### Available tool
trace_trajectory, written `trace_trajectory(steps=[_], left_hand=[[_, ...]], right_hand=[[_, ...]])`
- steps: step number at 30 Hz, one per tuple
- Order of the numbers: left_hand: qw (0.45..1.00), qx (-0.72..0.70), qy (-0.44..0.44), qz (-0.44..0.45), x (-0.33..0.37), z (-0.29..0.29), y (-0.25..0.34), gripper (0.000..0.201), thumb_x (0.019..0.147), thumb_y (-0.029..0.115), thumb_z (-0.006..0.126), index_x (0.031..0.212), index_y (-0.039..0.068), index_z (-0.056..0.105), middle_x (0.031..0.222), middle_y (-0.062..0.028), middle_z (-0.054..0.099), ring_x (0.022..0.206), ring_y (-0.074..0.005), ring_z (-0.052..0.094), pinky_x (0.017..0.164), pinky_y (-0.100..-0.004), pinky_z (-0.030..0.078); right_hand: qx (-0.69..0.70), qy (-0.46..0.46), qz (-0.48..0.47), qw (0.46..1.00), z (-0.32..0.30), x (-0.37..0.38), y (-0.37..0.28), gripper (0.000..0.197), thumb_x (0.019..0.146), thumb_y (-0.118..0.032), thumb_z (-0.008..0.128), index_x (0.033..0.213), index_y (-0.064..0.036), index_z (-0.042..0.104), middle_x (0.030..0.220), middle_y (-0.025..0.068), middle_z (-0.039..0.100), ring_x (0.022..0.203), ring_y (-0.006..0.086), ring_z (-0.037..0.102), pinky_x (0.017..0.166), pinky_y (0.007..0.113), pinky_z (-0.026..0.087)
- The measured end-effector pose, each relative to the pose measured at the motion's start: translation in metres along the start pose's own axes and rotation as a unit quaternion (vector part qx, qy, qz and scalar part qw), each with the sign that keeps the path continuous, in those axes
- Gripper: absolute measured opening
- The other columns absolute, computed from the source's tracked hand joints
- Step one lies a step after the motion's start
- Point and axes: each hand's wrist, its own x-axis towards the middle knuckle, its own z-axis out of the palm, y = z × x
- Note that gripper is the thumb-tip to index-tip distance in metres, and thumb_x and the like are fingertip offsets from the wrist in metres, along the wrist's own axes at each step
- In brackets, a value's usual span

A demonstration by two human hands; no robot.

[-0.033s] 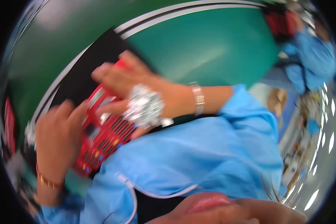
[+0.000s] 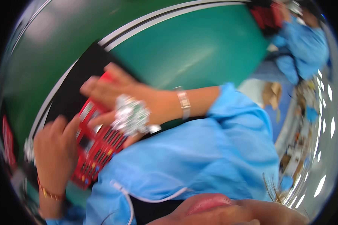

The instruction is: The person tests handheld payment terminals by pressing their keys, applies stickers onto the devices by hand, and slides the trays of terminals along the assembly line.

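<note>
A red circuit board (image 2: pixel 95 152) with several dark slots and small coloured connectors lies tilted in front of me, on a black mat. My right hand (image 2: pixel 141 99) reaches over it from the right, palm down and fingers spread across its far end. A thumb-side finger lies near the edge closest to me. A shiny, crumpled silver clump (image 2: pixel 130 114), like foil, covers part of this hand; how it is held or fixed is hidden. My left hand (image 2: pixel 56 150) is at the board's left edge, fingers bent round it and blurred. Its thumb is hidden.
The black mat (image 2: pixel 75 80) lies on a green table (image 2: pixel 184 56) crossed by a pale rail (image 2: pixel 120 33). Another red item (image 2: pixel 8 140) is at the far left. A co-worker in blue (image 2: pixel 302 45) handles something red (image 2: pixel 266 17) at the upper right.
The surroundings have shifted left in the picture, and the board appears slightly lower. My hands keep nearly the same places on the board.
</note>
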Motion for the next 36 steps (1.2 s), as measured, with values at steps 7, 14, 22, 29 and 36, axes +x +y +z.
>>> trace_trajectory(steps=[7, 14, 22, 29, 36], left_hand=[[0.998, 0.029, 0.025, 0.039, -0.012, 0.005, -0.002, 0.034, 0.087, 0.004, 0.059, 0.119, 0.003, 0.07, 0.079, -0.0107, 0.054, 0.068, -0.0298, 0.056, 0.06, -0.0441, 0.043], [0.981, -0.053, 0.185, 0.04, -0.005, 0.051, -0.002, 0.031, 0.089, 0.005, 0.063, 0.12, 0.002, 0.069, 0.078, -0.0071, 0.055, 0.065, -0.0238, 0.057, 0.057, -0.0381, 0.043], [0.972, -0.179, 0.15, -0.005, 0.01, 0.036, -0.019, 0.032, 0.087, 0.01, 0.071, 0.119, 0.006, 0.069, 0.076, -0.0091, 0.056, 0.061, -0.0261, 0.056, 0.055, -0.0392, 0.042], [0.975, -0.17, 0.14, 0.036, 0.02, 0.048, -0.013, 0.014, 0.09, 0.007, 0.067, 0.103, 0.002, 0.066, 0.08, -0.0109, 0.058, 0.068, -0.0301, 0.059, 0.061, -0.0411, 0.044], [0.924, -0.241, 0.27, 0.126, 0.049, 0.015, 0.04, 0.015, 0.084, 0.004, 0.069, 0.099, 0.005, 0.067, 0.086, -0.0098, 0.064, 0.075, -0.0304, 0.063, 0.066, -0.0413, 0.05]], right_hand=[[-0.065, -0.001, -0.027, 0.998, 0.001, 0.008, -0.007, 0.078, 0.079, -0.079, 0.052, 0.139, -0.0302, 0.062, 0.162, 0.031, 0.03, 0.151, 0.0466, 0.031, 0.115, 0.079, 0.01], [-0.028, -0.017, -0.008, 0.999, -0.001, 0.012, -0.009, 0.088, 0.072, -0.086, 0.057, 0.139, -0.0294, 0.062, 0.162, 0.0305, 0.031, 0.152, 0.0453, 0.03, 0.117, 0.076, 0.005], [-0.035, 0.011, -0.013, 0.999, 0.006, 0.013, -0.004, 0.082, 0.062, -0.084, 0.073, 0.124, -0.0317, 0.07, 0.158, 0.0303, 0.036, 0.15, 0.0468, 0.032, 0.117, 0.077, 0.002], [-0.038, -0.003, -0.018, 0.999, 0.008, 0.01, 0.0, 0.084, 0.064, -0.085, 0.07, 0.127, -0.0299, 0.07, 0.159, 0.0304, 0.035, 0.15, 0.0478, 0.03, 0.116, 0.077, -0.001], [0.012, 0.021, -0.016, 1.0, 0.013, 0.005, 0.006, 0.108, 0.065, -0.087, 0.068, 0.144, -0.0143, 0.057, 0.159, 0.029, 0.036, 0.149, 0.0494, 0.031, 0.115, 0.078, -0.002]])
